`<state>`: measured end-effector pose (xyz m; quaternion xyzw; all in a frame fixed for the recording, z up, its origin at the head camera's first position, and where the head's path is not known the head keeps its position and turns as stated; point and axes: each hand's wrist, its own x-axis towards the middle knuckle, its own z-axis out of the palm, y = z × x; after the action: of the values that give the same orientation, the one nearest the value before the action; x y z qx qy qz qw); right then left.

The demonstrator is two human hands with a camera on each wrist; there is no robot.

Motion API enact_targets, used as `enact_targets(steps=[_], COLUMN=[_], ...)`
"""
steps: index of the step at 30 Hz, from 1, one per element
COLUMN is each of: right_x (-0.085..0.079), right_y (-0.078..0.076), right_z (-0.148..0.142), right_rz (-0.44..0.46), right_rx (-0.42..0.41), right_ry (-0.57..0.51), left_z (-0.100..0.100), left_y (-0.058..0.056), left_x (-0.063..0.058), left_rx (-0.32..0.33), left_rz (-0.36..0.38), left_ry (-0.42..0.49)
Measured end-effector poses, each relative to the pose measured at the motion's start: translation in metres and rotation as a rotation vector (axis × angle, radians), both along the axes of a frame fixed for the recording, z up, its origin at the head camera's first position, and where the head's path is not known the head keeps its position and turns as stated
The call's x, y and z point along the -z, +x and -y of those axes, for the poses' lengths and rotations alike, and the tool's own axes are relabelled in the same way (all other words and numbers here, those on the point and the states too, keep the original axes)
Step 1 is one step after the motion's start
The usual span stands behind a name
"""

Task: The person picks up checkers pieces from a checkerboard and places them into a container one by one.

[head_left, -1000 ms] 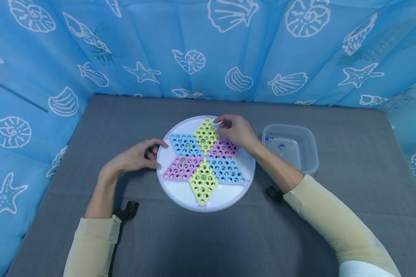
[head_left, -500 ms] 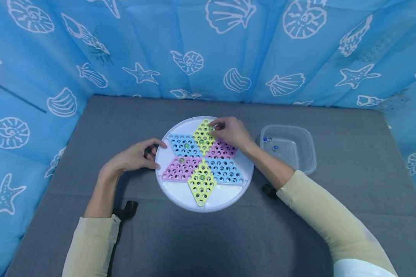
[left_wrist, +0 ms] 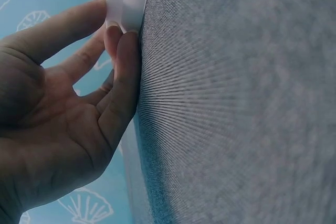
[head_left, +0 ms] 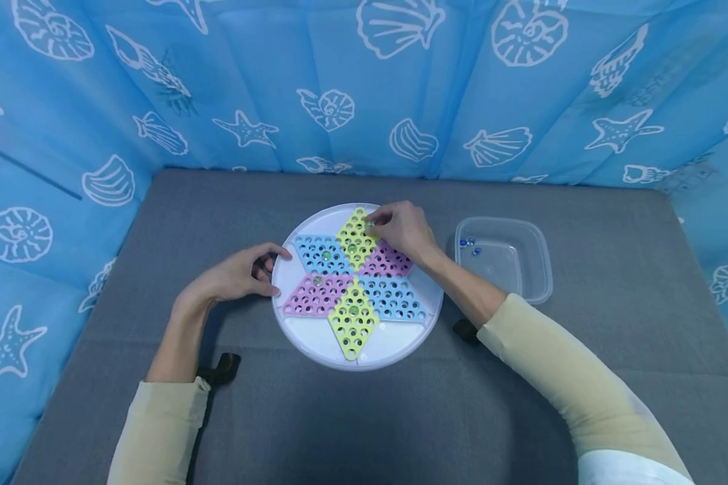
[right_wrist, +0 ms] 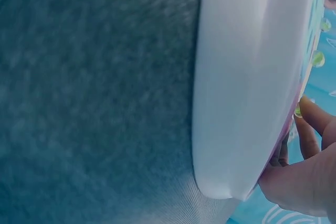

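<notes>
A bench (head_left: 613, 289) covered in grey cloth fills the lower part of the head view, its fabric finely woven and ribbed in the left wrist view. Blue curtains (head_left: 255, 60) rise behind it and along its sides, softly creased and printed with white outlines of shells and starfish.

On the bench, near its middle, the game board (head_left: 394, 342) lies flat: a round, smooth white disc with a thick, glossy rim. A six-pointed star of diamond panels (head_left: 394, 296) sits on it in yellow, blue and pink, each pierced with rows of round holes.

The right hand (head_left: 405, 229) bends over the upper yellow panel, pinching a glassy green marble (head_left: 369, 224) between thumb and fingertip. Four other marbles (head_left: 326, 256), greenish and translucent, sit on the star: one each on the upper yellow, left blue, left pink and lower yellow panels. The left hand (head_left: 239, 273) is loosely bent, thumb and fingertips resting against the board's left rim.

Just right of the board stands a clear plastic container (head_left: 532, 259) with rounded corners; three blue marbles (head_left: 476, 251) lie near its upper left corner. Beige sleeves (head_left: 158, 431) cover both forearms.
</notes>
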<state>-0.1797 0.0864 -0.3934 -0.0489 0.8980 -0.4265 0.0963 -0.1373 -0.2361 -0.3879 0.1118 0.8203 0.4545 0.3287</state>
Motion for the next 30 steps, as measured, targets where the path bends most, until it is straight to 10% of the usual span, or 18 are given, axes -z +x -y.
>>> enact_targets(steps=[30], right_x=[-0.032], right_y=[0.021], right_z=[-0.018], right_rz=[-0.025], right_rx=[-0.067], right_ry=[-0.181], left_z=[-0.002], left_y=[0.000], left_x=[-0.001], left_rx=[-0.010], left_rz=[0.019], left_ry=[-0.025])
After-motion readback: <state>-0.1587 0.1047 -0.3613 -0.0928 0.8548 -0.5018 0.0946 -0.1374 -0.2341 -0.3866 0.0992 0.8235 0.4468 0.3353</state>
